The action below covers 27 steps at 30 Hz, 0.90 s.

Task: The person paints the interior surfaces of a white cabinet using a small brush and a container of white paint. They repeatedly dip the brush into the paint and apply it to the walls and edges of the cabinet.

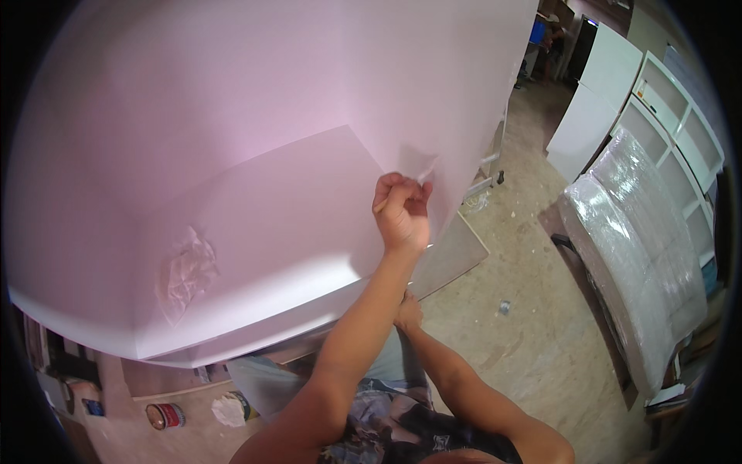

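Before me stands a large white cabinet carcass (pixel 278 209), its inner faces tinted pink. My left hand (pixel 403 209) is raised inside it, close to the right side panel (pixel 440 104). The fingers are closed around a slim tool with a pale, wood-coloured end (pixel 381 206); a whitish, blurred tip (pixel 429 168) sticks out towards the panel. Whether tip and panel touch, I cannot tell. Lower down, my right hand (pixel 410 313) is by the cabinet's lower right corner, partly behind my left forearm. Its fingers are hidden. A crumpled translucent sheet (pixel 188 275) lies at the cabinet's left.
Two cans, one with a red label (pixel 165 416) and one topped with white material (pixel 232 408), stand on the floor at lower left. A plastic-wrapped cushioned piece (pixel 637 261) and white shelf units (pixel 666 116) are at right. A person (pixel 553 43) is far back.
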### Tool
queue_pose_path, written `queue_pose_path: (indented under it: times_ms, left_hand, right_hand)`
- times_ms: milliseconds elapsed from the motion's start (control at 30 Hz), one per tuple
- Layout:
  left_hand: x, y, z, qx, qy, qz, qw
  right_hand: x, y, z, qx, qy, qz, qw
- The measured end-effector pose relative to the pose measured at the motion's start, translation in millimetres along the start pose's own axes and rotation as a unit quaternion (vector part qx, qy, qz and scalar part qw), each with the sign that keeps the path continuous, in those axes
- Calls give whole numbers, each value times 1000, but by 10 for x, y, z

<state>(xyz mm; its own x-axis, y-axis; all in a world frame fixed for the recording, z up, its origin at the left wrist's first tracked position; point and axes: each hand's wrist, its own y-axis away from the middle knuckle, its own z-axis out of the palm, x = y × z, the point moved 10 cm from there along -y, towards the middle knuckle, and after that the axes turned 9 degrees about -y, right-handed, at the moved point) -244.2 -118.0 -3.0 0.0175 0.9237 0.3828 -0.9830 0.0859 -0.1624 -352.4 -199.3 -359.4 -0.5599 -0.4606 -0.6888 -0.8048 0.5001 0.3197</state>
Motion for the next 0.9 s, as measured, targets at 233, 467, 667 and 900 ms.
queue_pose_path:
  times_ms: [233,467,667,900]
  left_hand:
    - [45,1502,-732,-89,-21,-246,965]
    - [676,2750,-2371,73,-88,-308,944]
    - [1942,2976,-3282,215,-232,-103,943]
    - [2948,3126,-3653,279,-318,62,904]
  right_hand:
    - [521,-306,174,79,-78,-45,993]
    - [12,216,-214,155,-67,-166,972]
    - [-900,1125,133,32,-139,-392,909]
    - [-1800,1095,1398,0,37,-455,890]
